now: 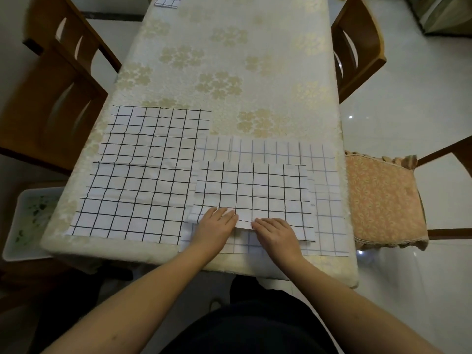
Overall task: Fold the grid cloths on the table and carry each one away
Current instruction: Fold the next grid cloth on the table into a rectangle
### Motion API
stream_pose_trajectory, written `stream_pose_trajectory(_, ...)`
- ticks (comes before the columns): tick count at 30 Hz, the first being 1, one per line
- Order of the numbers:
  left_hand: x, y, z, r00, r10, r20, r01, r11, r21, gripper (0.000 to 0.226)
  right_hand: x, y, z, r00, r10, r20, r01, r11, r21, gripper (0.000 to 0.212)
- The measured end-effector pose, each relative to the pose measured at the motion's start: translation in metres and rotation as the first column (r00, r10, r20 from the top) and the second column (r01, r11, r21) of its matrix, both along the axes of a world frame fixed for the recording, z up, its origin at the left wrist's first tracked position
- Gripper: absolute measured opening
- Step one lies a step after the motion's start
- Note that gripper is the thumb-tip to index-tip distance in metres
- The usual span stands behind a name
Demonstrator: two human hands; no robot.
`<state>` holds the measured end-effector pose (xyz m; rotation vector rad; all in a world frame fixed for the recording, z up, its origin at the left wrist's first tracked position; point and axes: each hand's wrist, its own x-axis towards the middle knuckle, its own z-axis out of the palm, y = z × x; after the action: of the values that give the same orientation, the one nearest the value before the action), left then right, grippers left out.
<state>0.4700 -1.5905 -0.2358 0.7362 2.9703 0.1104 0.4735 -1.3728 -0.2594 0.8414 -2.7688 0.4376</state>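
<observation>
Folding is the step in hand: at lower centre of the frame the left hand (218, 222) and the right hand (274, 232) rest flat, fingers spread and gripping nothing, on the near edge of the white cloth with bold black grid (255, 190); the next move likely calls for pinching that edge and bringing it over evenly. From left to right I count one larger bold-grid cloth (143, 175) spread at centre left, one small folded grid cloth (166, 1) at the top edge, the cloth being folded, and one white cloth with pale blue grid (324, 175) lying under it, four cloths on the cream flowered tablecloth (229, 60). I count also three wooden chairs and one chair with a peach patterned cushion (383, 200).
</observation>
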Motion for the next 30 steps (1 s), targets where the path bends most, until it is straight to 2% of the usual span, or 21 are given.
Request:
stream_pose_trajectory(4,0.005,-0.017,-0.001,1.000,-0.003,0.030,0.004,0.999,-0.048,0.076,0.008,0.027,-0.003,0.997,-0.064,0.048,0.061,0.996,0.061,0.051)
stream_pose_trajectory(7,0.011,-0.024,-0.001,0.999,-0.006,0.040,0.008,0.998,-0.055,0.082,0.013,0.042,-0.003,0.992,-0.100,0.077,0.091,0.990,0.110,0.058)
stream_pose_trajectory(11,0.019,-0.032,0.002,1.000,0.020,-0.006,-0.021,0.999,-0.042,0.071,0.024,0.052,0.003,0.984,-0.157,0.085,0.143,0.978,0.154,0.050)
stream_pose_trajectory(16,0.027,-0.042,0.008,0.999,0.034,-0.024,-0.035,0.998,-0.042,0.064,0.039,0.061,0.012,0.952,-0.273,0.142,0.237,0.945,0.226,0.057)
stream_pose_trajectory(25,0.039,-0.049,0.011,0.999,0.052,-0.009,-0.053,0.995,-0.088,0.074,0.048,0.073,0.023,0.899,-0.417,0.136,0.358,0.876,0.325,0.040)
stream_pose_trajectory(30,0.043,-0.054,0.014,0.997,0.075,0.027,-0.071,0.989,-0.128,0.070,0.053,0.083,0.028,0.867,-0.466,0.177,0.361,0.831,0.423,0.041)
